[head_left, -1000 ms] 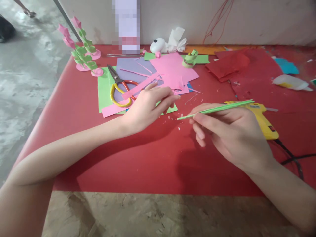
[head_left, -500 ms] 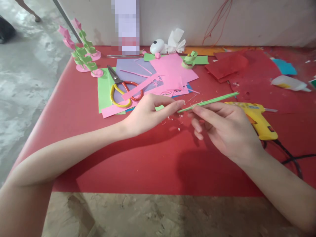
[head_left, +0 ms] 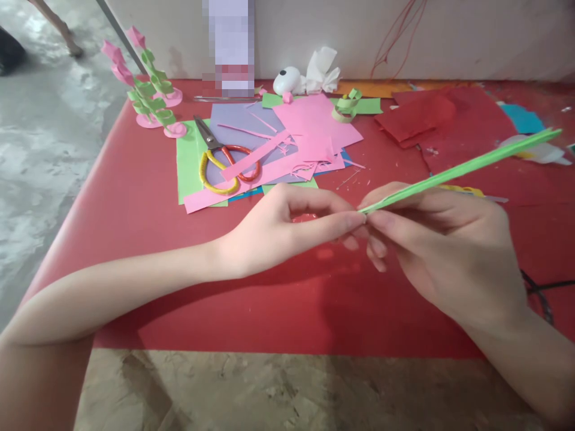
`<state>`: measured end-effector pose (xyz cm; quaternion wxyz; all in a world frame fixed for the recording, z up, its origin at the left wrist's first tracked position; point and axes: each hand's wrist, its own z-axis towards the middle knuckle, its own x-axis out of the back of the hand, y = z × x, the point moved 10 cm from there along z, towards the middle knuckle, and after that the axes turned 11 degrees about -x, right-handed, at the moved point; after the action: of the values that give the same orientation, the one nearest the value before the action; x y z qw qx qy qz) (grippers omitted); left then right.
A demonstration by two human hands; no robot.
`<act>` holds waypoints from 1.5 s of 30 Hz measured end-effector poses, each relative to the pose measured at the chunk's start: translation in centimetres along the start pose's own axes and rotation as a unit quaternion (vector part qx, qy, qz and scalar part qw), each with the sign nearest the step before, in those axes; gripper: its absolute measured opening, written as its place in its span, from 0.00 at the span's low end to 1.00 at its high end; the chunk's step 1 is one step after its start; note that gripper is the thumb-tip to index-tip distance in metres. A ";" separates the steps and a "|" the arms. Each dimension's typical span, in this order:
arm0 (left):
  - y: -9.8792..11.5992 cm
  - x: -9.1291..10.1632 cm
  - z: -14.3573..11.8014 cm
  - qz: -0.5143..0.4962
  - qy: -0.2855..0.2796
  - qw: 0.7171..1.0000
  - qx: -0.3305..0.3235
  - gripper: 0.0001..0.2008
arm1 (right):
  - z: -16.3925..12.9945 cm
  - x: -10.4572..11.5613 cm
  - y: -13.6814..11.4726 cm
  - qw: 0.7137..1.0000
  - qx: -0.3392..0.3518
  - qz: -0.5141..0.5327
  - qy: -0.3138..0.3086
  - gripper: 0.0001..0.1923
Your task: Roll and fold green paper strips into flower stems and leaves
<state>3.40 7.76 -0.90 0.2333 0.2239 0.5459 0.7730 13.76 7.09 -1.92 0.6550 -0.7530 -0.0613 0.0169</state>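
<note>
My right hand [head_left: 442, 248] grips a long thin rolled green paper stick [head_left: 467, 167], which points up and to the right above the red table [head_left: 148, 203]. My left hand [head_left: 287, 230] reaches in from the left, and its thumb and forefinger pinch the stick's near end where the two hands meet. Both hands hover just above the table's middle. Most of a yellow glue gun [head_left: 462, 190] is hidden behind my right hand.
Scissors with yellow and red handles [head_left: 222, 161] lie on green, purple and pink paper sheets [head_left: 309, 129]. Pink-and-green paper flower stems [head_left: 150, 96] stand at the back left. Red paper [head_left: 417, 117], a white bottle [head_left: 534, 152], tissue [head_left: 321, 72] and a black cord [head_left: 539, 290] are at the back and right.
My right hand lifted the green stick toward me, and its far tip swung up and right. My left hand left the paper pile and closed on the stick's near end.
</note>
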 end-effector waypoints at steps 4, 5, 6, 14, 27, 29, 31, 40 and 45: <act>0.2 -0.7 -0.3 -0.042 -0.026 0.999 0.005 0.11 | -0.3 -0.4 -0.4 1.000 0.018 0.002 -0.012 0.04; 0.3 -0.9 -0.3 -0.048 -0.030 0.998 0.003 0.11 | -0.3 -0.5 -0.5 1.000 0.019 0.006 -0.018 0.04; 0.4 -0.9 -0.3 -0.052 -0.032 0.998 0.001 0.11 | -0.3 -0.7 -0.5 0.999 0.020 0.010 -0.024 0.04; 0.3 -0.9 -0.2 -0.042 -0.036 0.998 0.011 0.10 | -0.2 -0.6 -0.2 0.999 0.000 0.052 -0.016 0.06; 4.8 1.0 -0.6 0.278 0.066 0.930 -0.230 0.02 | 0.0 0.0 0.3 0.997 -0.031 0.071 0.022 0.07; 5.6 0.7 -1.1 0.350 0.069 0.892 -0.279 0.03 | 0.0 0.0 0.4 0.996 -0.040 0.078 0.023 0.06; 5.9 0.3 -1.3 0.405 0.056 0.860 -0.305 0.04 | 0.1 -0.1 0.6 0.995 -0.050 0.083 0.021 0.05; 6.0 0.3 -1.2 0.394 0.039 0.866 -0.306 0.01 | 0.2 -0.7 0.8 0.994 -0.059 0.096 -0.007 0.05; 5.6 0.6 -0.9 0.354 0.044 0.894 -0.272 0.02 | 0.4 -1.1 1.0 0.993 -0.057 0.094 -0.034 0.04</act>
<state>1.75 5.81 4.15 -0.0281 0.2960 0.2085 0.9317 12.72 7.23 -3.03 0.6041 -0.7905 -0.0139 0.1004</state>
